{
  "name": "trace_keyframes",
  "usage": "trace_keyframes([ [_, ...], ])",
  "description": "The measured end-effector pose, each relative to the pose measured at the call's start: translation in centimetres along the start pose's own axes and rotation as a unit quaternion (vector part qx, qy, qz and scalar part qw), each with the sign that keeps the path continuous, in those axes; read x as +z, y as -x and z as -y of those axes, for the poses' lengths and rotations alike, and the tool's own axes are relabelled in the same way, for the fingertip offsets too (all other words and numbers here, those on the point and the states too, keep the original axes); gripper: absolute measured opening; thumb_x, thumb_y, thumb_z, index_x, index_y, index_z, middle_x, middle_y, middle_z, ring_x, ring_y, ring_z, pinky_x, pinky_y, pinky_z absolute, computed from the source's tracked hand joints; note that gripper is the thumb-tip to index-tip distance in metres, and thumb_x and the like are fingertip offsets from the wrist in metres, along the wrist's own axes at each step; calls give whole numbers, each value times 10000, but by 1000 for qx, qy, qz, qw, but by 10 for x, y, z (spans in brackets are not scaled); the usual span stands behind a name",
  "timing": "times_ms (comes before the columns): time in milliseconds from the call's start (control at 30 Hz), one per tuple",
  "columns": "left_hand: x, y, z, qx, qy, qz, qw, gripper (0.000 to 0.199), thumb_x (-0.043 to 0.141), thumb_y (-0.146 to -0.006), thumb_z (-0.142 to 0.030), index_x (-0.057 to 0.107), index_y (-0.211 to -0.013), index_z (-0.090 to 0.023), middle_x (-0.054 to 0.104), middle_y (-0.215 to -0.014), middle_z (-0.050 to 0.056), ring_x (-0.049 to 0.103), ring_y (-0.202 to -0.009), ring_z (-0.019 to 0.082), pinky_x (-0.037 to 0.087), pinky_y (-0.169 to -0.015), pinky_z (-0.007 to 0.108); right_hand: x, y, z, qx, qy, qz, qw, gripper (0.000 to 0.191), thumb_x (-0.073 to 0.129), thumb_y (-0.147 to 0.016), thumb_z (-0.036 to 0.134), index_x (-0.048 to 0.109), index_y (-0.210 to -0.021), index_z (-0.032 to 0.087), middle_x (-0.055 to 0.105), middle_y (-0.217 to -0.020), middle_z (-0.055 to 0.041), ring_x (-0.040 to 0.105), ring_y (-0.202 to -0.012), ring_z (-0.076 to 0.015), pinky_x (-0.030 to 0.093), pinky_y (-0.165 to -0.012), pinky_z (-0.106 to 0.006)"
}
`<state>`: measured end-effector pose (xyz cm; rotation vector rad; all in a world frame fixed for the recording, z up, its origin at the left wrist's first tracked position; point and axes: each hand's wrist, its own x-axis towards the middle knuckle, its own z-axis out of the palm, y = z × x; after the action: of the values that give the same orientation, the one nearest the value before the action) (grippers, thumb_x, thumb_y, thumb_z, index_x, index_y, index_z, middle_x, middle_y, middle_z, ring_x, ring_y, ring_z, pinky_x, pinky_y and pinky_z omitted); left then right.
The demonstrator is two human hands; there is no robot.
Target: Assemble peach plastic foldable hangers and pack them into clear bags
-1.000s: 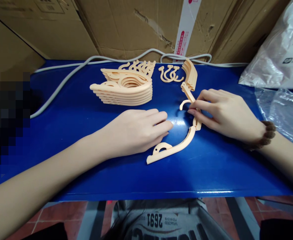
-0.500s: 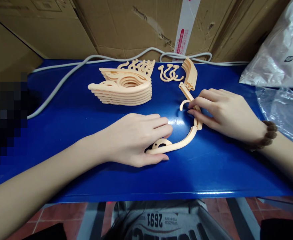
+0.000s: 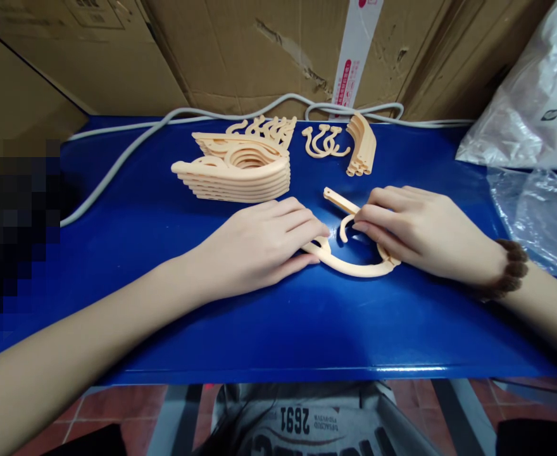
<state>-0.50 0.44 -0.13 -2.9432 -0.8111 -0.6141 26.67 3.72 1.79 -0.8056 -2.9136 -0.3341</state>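
Observation:
A cream plastic folding hanger [image 3: 361,270] lies low over the blue table between my two hands. My left hand [image 3: 264,247] is closed round one curved arm of it, thumb below and fingers above. On the other side my right hand [image 3: 414,225] pinches the hanger near its joint, and its fingers hide part of the hook and the second arm. The hook [image 3: 344,229] curls out beside my right fingertips. Above it the straight end of the second arm [image 3: 339,200] sticks out to the upper left.
Behind my left hand stands a stack of folded hanger arms [image 3: 235,171]. Loose hooks [image 3: 326,140] and a small pile of curved pieces [image 3: 361,145] lie farther back. A white cable [image 3: 131,149] runs along cardboard boxes [image 3: 240,57]. Plastic bags [image 3: 520,107] rest at the right.
The hanger's two arms have swung closer together, the second arm tilting over to the left. My left hand has moved up and away from the front edge; my right hand has come slightly down.

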Motion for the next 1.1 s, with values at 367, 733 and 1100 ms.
trace_keyframes([
  [367,-3,1,-2,-32,-123,-16,992,266,522,-1063,-352,682,-1127,-149,746,-1042,83,694,-918,227,518,-757,316,-6,1,14,-39,-24,-5,999,349,375,-1067,280,668,-910,174,620,-834,-76,494,-694,-194,383,-683,-321],
  [733,-1,1,-8,-100,-62,-13,993,374,491,-1057,-445,681,-1097,-125,734,-977,87,682,-903,249,507,-742,351,-8,2,30,-72,-59,-28,995,182,476,-979,184,643,-906,174,622,-831,-65,497,-703,-205,387,-673,-328],
  [1100,3,2,1,-114,38,3,993,203,545,-998,-217,664,-1149,-153,736,-1109,55,661,-1028,226,514,-825,330,3,0,43,-69,-57,-69,994,210,477,-1020,185,668,-1077,121,682,-888,-77,597,-784,-212,448,-725,-329],
])
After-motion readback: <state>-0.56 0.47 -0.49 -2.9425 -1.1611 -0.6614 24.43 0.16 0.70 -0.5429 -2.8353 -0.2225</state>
